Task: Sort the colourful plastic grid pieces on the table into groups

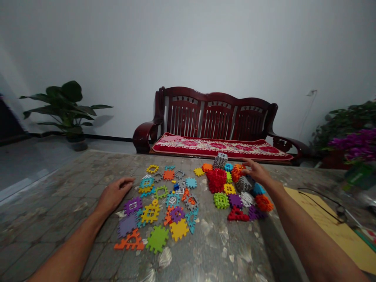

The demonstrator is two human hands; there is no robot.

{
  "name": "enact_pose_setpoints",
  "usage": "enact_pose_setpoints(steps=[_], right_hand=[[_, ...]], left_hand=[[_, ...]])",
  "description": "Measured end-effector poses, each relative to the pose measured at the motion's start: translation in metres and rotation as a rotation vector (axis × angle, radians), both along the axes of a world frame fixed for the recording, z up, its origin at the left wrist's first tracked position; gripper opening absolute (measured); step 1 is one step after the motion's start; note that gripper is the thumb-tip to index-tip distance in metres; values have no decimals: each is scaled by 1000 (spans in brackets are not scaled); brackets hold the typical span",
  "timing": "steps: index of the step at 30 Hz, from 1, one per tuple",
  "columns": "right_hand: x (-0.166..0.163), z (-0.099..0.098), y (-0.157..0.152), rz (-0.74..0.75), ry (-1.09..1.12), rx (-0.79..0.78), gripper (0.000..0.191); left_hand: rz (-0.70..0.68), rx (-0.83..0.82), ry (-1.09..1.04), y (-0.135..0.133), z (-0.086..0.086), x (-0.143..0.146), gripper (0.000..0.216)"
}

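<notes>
Flat interlocking plastic tiles [158, 203] in several colours lie spread on the patterned table [211, 250]. To their right sits a heap of built blocks [232, 184], red, grey, orange, green and purple. My left hand [113, 194] rests flat on the table just left of the flat tiles, fingers stretched, holding nothing. My right hand [255, 172] hovers over the right side of the heap with fingers spread, beside a grey block [244, 182] and orange pieces; nothing is gripped.
A dark red wooden bench [214, 117] with a red floral cushion stands behind the table. A potted plant [66, 107] is at the far left, purple flowers [357, 143] at the right. A yellow sheet [335, 227] and glasses lie on the table's right.
</notes>
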State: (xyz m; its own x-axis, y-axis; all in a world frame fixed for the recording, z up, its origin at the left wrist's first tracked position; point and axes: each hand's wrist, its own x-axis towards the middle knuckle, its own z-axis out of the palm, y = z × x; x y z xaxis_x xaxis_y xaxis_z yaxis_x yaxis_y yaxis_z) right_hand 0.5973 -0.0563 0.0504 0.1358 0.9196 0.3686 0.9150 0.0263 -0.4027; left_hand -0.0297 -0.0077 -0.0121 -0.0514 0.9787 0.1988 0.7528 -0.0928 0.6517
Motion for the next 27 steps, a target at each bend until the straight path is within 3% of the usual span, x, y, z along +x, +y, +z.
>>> enact_pose_setpoints(steps=[10, 15, 18, 21, 24, 27], right_hand=[[3, -7, 3, 16, 151, -11, 69], [-10, 4, -4, 37, 205, 81, 57], [-47, 18, -18, 23, 288, 272, 47], [-107, 28, -41, 40, 392, 377, 37], [-173, 24, -66, 182, 357, 284, 28], [-228, 5, -83, 276, 251, 114, 29]], left_hand=[[24, 8, 1, -2, 4, 4, 43], [18, 2, -8, -3, 6, 6, 41], [11, -8, -13, -6, 10, 8, 41], [15, -7, 1, -9, 13, 11, 41], [16, -11, 17, -11, 14, 12, 41], [15, -13, 16, -11, 14, 12, 40]])
